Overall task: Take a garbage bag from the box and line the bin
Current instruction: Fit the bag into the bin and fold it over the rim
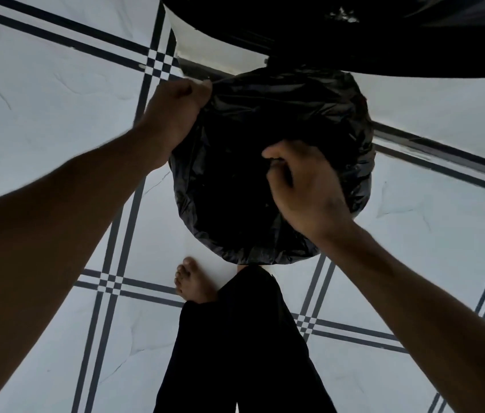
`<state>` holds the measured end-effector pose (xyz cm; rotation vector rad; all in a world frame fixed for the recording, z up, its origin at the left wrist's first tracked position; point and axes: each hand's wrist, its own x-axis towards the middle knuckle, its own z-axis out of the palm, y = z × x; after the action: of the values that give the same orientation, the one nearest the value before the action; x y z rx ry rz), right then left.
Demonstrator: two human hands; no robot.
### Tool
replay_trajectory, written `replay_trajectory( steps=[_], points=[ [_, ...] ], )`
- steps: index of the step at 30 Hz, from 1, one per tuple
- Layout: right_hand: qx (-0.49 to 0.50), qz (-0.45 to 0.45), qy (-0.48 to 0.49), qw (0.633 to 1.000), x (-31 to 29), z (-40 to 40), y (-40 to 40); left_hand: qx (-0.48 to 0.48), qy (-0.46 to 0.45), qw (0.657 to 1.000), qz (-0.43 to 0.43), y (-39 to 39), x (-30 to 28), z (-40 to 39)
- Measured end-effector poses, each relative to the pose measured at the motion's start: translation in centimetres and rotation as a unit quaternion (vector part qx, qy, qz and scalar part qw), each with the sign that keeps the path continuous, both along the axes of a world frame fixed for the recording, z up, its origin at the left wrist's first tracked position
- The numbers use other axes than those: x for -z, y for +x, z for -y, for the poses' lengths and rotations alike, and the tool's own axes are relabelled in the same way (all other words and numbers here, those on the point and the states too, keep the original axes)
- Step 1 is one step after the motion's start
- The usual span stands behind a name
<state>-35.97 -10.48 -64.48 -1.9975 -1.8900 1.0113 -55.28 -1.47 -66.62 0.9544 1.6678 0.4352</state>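
A black garbage bag (235, 162) is spread over the round bin on the floor and folds down around its rim; the bin itself is hidden under the plastic. My left hand (175, 111) grips the bag's edge at the far left of the rim. My right hand (306, 186) pinches the plastic over the right part of the opening. The inside of the bag is dark, so its depth does not show. The box of bags is not in view.
A white tiled floor (56, 99) with dark double stripes lies all around. My bare foot (192, 281) and dark trouser legs (244, 353) stand just in front of the bin. A large dark shape (384, 28) fills the top right above the bin.
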Motion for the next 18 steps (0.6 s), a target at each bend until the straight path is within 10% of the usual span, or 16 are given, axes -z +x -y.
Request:
replay_trajectory(
  steps=[6, 12, 18],
  points=[
    [-0.15, 0.177, -0.257, 0.938, 11.8, -2.9, -0.7, 0.01, 0.013, 0.998, 0.053, -0.6, 1.3, -0.2],
    [-0.116, 0.079, -0.379, 0.915, 15.2, -5.6, -0.1, -0.03, 0.011, 0.994, 0.109, -0.9, 2.7, -0.2],
    [-0.057, 0.128, -0.31, 0.94, 11.5, -5.3, -1.5, -0.032, 0.036, 0.996, 0.07, -0.4, 2.0, 0.4]
  ],
)
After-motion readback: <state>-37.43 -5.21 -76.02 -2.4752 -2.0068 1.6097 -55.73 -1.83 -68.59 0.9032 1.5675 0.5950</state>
